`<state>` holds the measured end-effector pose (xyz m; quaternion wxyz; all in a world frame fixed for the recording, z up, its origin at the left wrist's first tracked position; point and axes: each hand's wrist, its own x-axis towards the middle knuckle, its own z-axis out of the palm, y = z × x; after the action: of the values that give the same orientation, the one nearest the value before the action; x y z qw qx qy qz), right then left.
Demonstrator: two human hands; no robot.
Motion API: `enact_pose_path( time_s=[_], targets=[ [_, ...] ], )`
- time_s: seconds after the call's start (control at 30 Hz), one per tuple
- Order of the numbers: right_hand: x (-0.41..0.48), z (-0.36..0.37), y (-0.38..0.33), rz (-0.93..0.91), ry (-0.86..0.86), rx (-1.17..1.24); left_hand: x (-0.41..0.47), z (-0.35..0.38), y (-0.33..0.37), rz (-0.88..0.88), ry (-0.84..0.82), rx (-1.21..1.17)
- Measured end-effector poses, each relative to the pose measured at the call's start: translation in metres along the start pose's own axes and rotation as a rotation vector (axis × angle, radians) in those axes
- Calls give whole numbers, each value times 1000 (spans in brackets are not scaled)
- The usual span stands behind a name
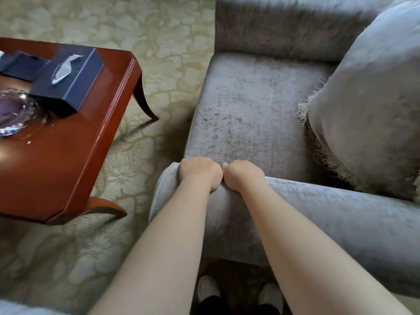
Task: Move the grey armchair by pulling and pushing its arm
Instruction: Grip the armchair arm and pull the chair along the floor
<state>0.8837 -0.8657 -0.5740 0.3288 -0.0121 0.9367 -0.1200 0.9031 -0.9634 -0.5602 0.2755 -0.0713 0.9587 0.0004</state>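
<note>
Pale green patterned carpet (159,30) covers the floor. A red wooden bench (68,160) at nine o'clock carries a blue tissue box (75,78) and a glass dish (11,112); a strip of open carpet separates it from the grey armchair (250,110), which fills twelve to three o'clock. The left hand (200,172) and right hand (243,176), touching, each have their grip curled tight over the near arm (318,212), at its front end.
</note>
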Motion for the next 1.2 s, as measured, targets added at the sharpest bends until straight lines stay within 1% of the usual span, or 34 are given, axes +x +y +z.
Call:
enact_pose_path(
  time_s=[0.23, 0.43, 0.67, 0.9, 1.1, 1.2],
  targets=[
    [-10, 3, 5, 22, -15, -2, -12, 0, 1, 46, -22, 31],
    [-19, 15, 10, 26, 2, -14, -23, 9, 3, 32, -23, 16],
    [-13, 19, 12, -16, 130, -2, -14, 13, 1, -10, 20, -44],
    [-13, 18, 10, -5, 115, 14, -15, 13, 0, -2, 28, -74],
    [-18, 13, 10, -6, 9, -33, -20, 9, 0, 12, -54, -54],
    [-24, 15, 15, -20, -13, -47, -24, 11, 2, 24, -64, -23]
  ],
)
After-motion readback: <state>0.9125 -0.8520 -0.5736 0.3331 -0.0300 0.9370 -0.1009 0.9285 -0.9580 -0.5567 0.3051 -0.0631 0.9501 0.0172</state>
